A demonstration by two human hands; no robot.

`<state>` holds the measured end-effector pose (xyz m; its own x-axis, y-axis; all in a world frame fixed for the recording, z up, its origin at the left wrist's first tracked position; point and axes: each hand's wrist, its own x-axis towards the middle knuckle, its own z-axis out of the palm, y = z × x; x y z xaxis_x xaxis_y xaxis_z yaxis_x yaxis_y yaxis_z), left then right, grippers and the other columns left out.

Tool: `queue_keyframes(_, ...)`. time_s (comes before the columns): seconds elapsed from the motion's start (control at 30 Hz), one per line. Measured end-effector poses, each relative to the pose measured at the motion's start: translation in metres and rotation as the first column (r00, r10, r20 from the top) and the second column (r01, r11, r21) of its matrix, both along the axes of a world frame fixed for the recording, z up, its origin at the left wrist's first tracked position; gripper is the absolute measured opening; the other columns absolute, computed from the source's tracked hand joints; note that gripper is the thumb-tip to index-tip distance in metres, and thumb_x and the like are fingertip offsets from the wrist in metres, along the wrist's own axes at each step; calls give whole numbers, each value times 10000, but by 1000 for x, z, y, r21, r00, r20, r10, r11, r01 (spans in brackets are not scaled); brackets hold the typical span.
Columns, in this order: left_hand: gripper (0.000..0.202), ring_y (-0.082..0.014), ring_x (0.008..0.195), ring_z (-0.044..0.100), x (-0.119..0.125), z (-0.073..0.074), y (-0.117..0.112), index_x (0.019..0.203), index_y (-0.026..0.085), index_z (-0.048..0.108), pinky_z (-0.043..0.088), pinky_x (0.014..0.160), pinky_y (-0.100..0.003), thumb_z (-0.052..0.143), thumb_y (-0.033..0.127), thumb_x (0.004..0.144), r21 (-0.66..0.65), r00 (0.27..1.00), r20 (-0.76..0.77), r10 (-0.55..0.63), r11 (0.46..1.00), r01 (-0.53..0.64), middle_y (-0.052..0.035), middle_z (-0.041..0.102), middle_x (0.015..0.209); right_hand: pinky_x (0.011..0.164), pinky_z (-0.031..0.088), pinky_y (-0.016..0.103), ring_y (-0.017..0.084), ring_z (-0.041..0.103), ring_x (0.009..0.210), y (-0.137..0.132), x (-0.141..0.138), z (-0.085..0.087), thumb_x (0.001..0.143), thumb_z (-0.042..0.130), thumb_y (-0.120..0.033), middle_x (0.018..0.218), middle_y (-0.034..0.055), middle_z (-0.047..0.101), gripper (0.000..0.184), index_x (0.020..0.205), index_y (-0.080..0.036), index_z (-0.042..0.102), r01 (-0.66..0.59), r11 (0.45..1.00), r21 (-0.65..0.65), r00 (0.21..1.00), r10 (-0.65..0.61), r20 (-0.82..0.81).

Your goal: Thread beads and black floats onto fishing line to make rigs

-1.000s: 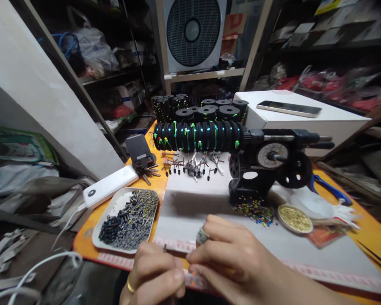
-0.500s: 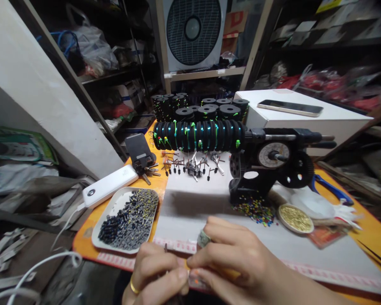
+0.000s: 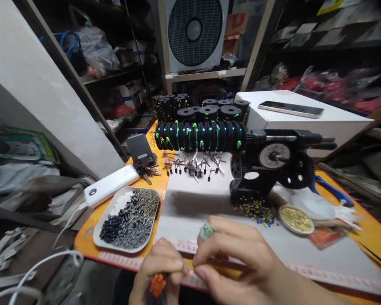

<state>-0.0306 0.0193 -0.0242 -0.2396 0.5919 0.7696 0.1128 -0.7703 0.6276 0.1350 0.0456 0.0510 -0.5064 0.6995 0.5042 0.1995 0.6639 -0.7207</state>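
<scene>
My left hand (image 3: 161, 271), at the lower centre, is closed around a dark bundle whose bright orange tuft (image 3: 158, 284) shows below the fingers. What the bundle is, I cannot make out. Close beside it on the right, my right hand (image 3: 238, 258) has thumb and index finger brought together; whatever lies between them is too small or hidden. A grey-green lump (image 3: 206, 231) sits at a finger of the right hand. Beyond both hands stands a black winding device (image 3: 254, 169) with a row of black spools (image 3: 200, 135) carrying green and blue line. Small dark pieces (image 3: 179, 167) hang under the row.
At left, a white tray (image 3: 97, 237) holds many small grey and black parts, near a white power bank (image 3: 111, 185). Coloured beads (image 3: 257, 212) and a dish (image 3: 305, 231) of golden bits lie right. A phone (image 3: 290, 109) rests on a white box (image 3: 324, 127).
My left hand has turned, bringing the orange tuft out below its fingers. The fingertips of the two hands have drawn slightly apart. The right hand has shifted little.
</scene>
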Motion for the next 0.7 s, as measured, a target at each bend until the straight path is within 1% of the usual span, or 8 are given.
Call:
queue_keyframes(0.13,109,-123,516,524,5,4,-1,833,191,653,454,498,-255,671,250,923,-85,985,173,25,996,-10,37,592,598,516,372,212,116,509,624,1,0,-3,844,586,-50,683,2,537,134,807,-134,683,24,993,112,999,-29,37)
queue_keyframes(0.33,94,-96,431,461,3,4,-1,858,206,662,402,410,-228,687,273,920,7,988,144,49,999,-51,56,600,573,498,338,236,120,464,597,2,0,-6,878,565,-67,661,-6,526,151,805,-155,664,12,970,244,996,-32,80)
queue_keyframes(0.47,118,-94,429,447,-3,9,-1,832,209,655,403,400,-226,696,285,912,-2,984,170,59,998,-60,57,594,580,508,333,263,130,449,591,5,3,-4,866,553,-54,639,3,541,161,799,-155,660,11,947,322,992,-51,115)
queue_keyframes(0.53,201,-94,441,433,-11,15,-1,748,204,626,427,439,-234,733,308,883,-29,965,238,108,994,-104,65,559,572,522,355,262,133,464,607,8,6,-3,863,540,-38,661,14,555,169,806,-155,649,39,947,320,994,-70,87)
queue_keyframes(0.57,237,-98,465,441,-16,18,-2,712,203,610,441,476,-237,746,311,873,-55,946,274,173,985,-164,66,537,573,534,373,257,134,480,623,10,7,-2,871,535,-35,684,19,563,169,821,-158,641,57,954,295,995,-79,62)
queue_keyframes(0.63,223,-123,570,525,-26,22,-2,716,210,631,475,600,-250,745,312,877,-215,928,184,324,935,-283,52,569,620,558,401,246,131,503,652,12,9,-2,886,536,-43,722,16,558,153,854,-168,619,82,974,210,996,-85,7)
queue_keyframes(0.67,184,-138,632,576,-31,23,-2,743,217,659,480,651,-251,738,306,884,-310,935,42,353,894,-324,41,615,658,566,403,240,125,501,655,13,9,-2,884,539,-45,727,4,544,147,859,-175,602,83,982,168,997,-82,-16)
queue_keyframes(0.7,130,-151,684,619,-34,23,-2,784,228,689,484,679,-248,736,300,882,-395,948,-130,290,862,-318,32,665,704,569,396,235,117,488,649,13,10,-2,873,543,-44,725,-11,524,146,854,-184,580,80,988,133,997,-76,-33)
